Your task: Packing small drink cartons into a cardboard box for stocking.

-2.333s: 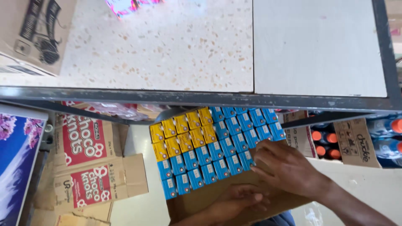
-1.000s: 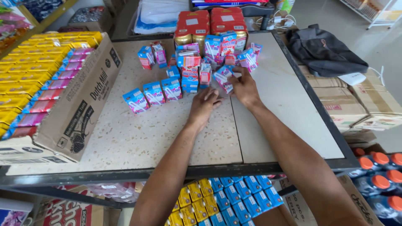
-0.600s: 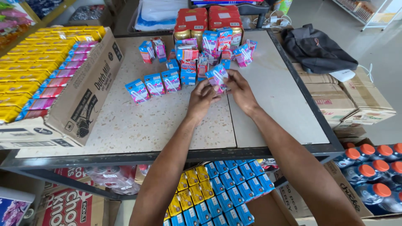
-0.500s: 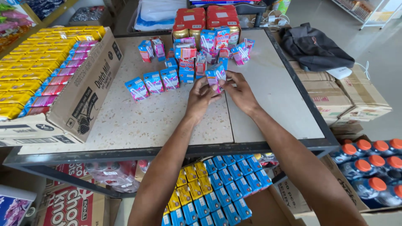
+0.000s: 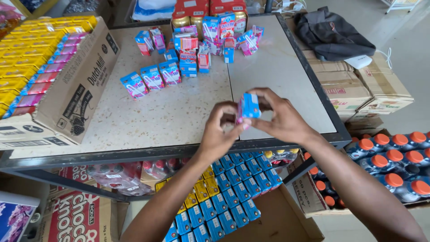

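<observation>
Small blue-and-pink carton [image 5: 249, 105] upright, clamped between both hands [image 5: 219, 134] [image 5: 280, 118] above desk [image 5: 170, 121] front edge; right hand nearer.

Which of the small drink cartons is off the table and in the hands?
The blue and pink carton, held up between left hand and right hand; the others stand on the table.

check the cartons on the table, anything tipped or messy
Yes: the far pile of small cartons is jumbled, some tilted. The three nearer cartons stand upright in a row. Both hands hold one blue carton.
</observation>
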